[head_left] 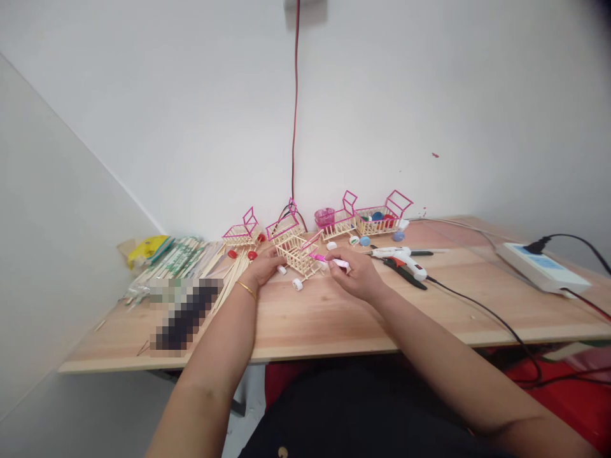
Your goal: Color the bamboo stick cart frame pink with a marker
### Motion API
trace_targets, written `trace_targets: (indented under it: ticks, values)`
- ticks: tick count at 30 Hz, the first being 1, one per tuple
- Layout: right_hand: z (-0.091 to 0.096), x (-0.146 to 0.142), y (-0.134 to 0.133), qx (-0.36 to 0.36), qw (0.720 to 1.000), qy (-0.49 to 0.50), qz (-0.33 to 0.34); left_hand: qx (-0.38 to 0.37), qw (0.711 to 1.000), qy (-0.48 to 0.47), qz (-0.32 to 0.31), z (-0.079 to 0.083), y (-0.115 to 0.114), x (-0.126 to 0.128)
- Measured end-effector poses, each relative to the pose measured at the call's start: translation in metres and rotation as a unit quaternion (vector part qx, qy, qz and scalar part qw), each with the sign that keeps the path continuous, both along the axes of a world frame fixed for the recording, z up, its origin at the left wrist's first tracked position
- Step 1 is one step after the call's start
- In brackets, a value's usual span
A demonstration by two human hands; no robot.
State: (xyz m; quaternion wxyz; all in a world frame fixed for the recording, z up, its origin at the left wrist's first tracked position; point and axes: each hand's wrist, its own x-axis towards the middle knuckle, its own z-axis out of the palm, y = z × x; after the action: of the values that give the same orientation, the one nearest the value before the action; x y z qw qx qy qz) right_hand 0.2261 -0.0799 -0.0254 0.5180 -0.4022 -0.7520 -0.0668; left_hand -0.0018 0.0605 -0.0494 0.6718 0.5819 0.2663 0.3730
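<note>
My left hand (262, 267) closes around the left side of a small cart (298, 253) built from thin wooden sticks. White wheels, probably bottle caps, sit under it, and part of its raised handle is pink. In my right hand (356, 275) is a paintbrush (338, 262) with a pale handle and a pink tip. That tip is at the cart's handle end; whether it touches the wood I cannot tell. Behind stands a clear cup (325, 217) smeared with pink paint. Similar carts with pink rims and handles, such as the one on the right (379, 221), line the wall.
A white glue gun (405, 259) lies right of my right hand beside dark-handled pliers (409, 276). Its cord drops over the table edge. A power strip (543, 267) is at the far right. Bundled sticks (174, 261) and a yellow packet (149, 249) lie at the left.
</note>
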Motion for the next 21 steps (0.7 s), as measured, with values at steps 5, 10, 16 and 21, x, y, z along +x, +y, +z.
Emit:
trace_targets:
  ticks: [5,10,16,21]
  values:
    - [0.001,0.006,0.002,0.004,0.999,0.007,-0.043,0.0,1.0,0.0,0.006,0.001,-0.002,0.0]
    - [0.002,0.011,0.005,0.007,0.998,0.015,-0.068,-0.003,1.0,0.004,0.015,0.003,-0.004,0.001]
    - [0.002,0.008,0.004,0.005,0.998,-0.001,-0.059,-0.005,1.0,0.008,0.021,0.005,-0.005,0.001]
    - [0.003,0.008,0.003,-0.001,0.998,0.012,-0.06,-0.009,1.0,0.009,0.023,0.005,-0.005,0.001]
